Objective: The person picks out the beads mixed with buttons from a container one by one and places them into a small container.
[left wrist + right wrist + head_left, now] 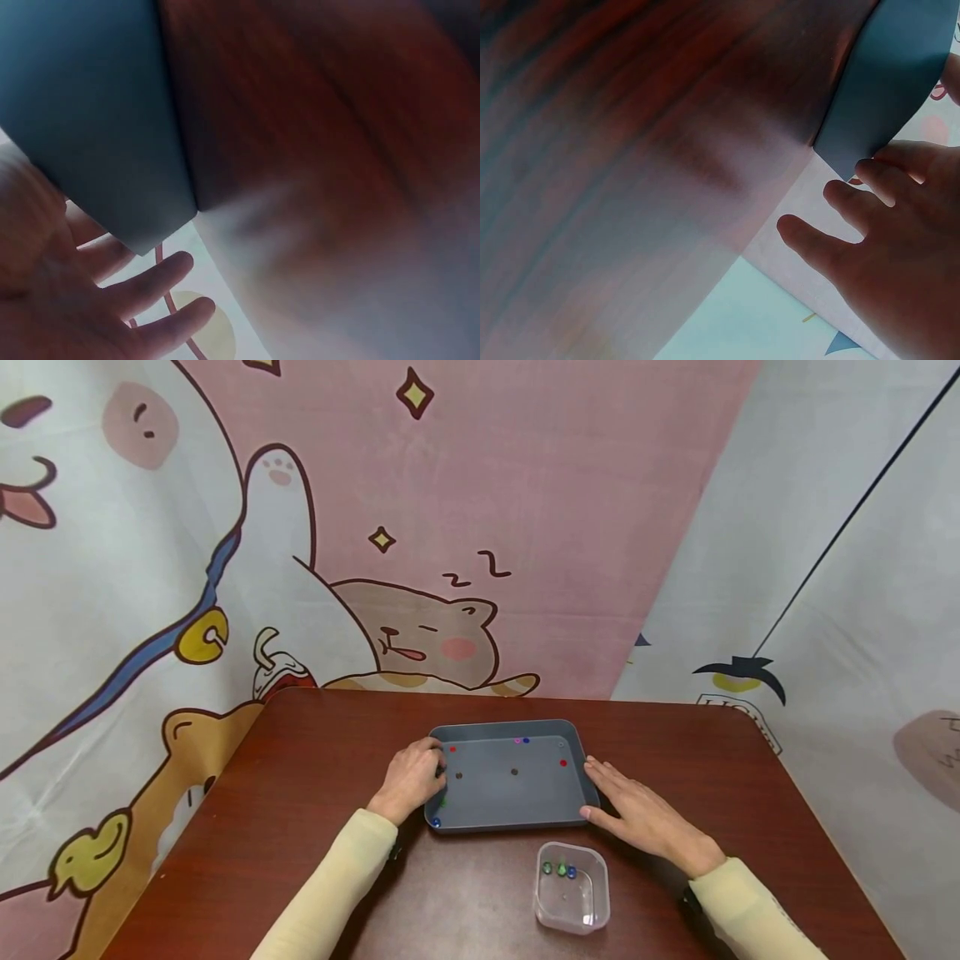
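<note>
A shallow grey tray (487, 802) lies on the table between both hands, with several small coloured beads or marbles on its bottom. Two are red (452, 749), two brownish, and a blue one (437, 822) sits in the near left corner. My left hand (411, 779) holds the tray's left side, its fingers bent over the rim. In the left wrist view the tray's wall hides part of those fingers. At the right rim my right hand (648, 814) is spread, fingers fairly straight and fingertips against the tray's side. The right wrist view shows fingers (855, 206) beside that wall.
A clear plastic box (573, 917) stands on the near side of the tray, holding green (562, 869) and blue (572, 872) glass marbles. The brown wooden table (247, 843) runs back to a cartoon-printed cloth (555, 527) hanging behind and around it.
</note>
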### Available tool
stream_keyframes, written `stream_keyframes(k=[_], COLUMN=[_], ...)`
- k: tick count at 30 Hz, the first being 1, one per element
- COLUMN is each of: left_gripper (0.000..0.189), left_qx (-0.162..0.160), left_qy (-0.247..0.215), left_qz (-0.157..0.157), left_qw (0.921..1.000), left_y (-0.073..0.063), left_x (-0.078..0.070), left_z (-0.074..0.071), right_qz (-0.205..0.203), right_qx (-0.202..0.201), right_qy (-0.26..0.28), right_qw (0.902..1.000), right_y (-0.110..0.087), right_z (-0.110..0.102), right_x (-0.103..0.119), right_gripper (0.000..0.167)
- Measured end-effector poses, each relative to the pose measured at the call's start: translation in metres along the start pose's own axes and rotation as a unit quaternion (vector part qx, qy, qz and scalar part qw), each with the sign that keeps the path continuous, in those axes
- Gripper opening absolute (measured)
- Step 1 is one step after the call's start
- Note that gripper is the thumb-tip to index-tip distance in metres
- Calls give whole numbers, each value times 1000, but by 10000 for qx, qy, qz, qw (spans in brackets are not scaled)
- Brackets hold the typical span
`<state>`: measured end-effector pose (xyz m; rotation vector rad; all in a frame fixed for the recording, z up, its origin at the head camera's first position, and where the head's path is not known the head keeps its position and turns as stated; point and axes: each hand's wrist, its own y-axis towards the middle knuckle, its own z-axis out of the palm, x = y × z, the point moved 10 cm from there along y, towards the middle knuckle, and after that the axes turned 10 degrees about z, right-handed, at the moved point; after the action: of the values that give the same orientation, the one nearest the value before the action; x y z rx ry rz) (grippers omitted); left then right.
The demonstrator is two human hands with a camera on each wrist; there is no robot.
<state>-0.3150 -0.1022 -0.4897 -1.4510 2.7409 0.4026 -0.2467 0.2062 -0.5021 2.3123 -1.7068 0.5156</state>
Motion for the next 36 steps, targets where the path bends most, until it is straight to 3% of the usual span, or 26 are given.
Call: stream_keyframes(k=[8, 17, 24, 36], left_gripper=[31, 28, 26, 16], left_qx=[-119, 253, 684, 601], left_qy=[136, 731, 405, -30], left_qz=[147, 30, -132, -173], left_qw=[9997, 9970, 9967, 9980], left_y=[-1, -3, -5, -7], left_x=[1, 1, 3, 2], left_z=[-2, -1, 7, 7], right_qz=[33, 26, 37, 8], right_qx=[36, 22, 33, -38], right_qy=[0, -20, -5, -11], right_qw=[10000, 10000, 10000, 10000], right_y=[0, -1, 0, 0], right_z=[1, 2, 2, 1], right_x=[-2, -3, -2, -1], right_gripper=[86, 86, 85, 86])
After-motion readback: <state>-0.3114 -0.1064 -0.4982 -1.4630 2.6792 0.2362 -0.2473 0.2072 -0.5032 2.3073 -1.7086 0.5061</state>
